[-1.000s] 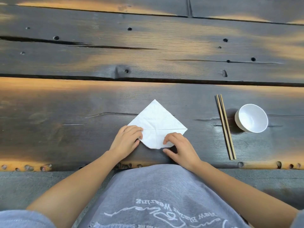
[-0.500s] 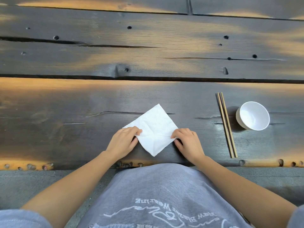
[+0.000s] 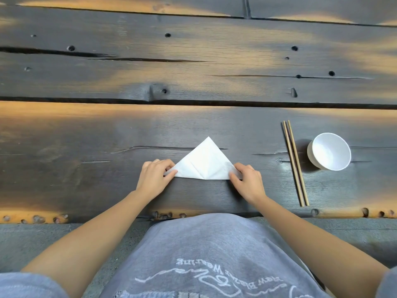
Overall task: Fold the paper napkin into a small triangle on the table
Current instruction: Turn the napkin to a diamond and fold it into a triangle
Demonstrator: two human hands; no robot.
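The white paper napkin [image 3: 204,163] lies flat on the dark wooden table [image 3: 107,147] as a triangle, its apex pointing away from me and its long folded edge toward me. Faint crease lines cross it. My left hand [image 3: 153,177] pinches the napkin's left corner between thumb and fingers. My right hand [image 3: 247,179] pinches the right corner the same way. Both corners are partly hidden under my fingers.
A pair of wooden chopsticks [image 3: 295,163] lies lengthwise to the right of the napkin. Beyond the chopsticks stands a small white bowl [image 3: 329,151], tilted toward me. The table's near edge [image 3: 214,214] runs just in front of my grey shirt.
The napkin was a flat diamond; its near corner has been folded up onto the far corner, making a triangle. Both hands moved outward to the left and right corners.
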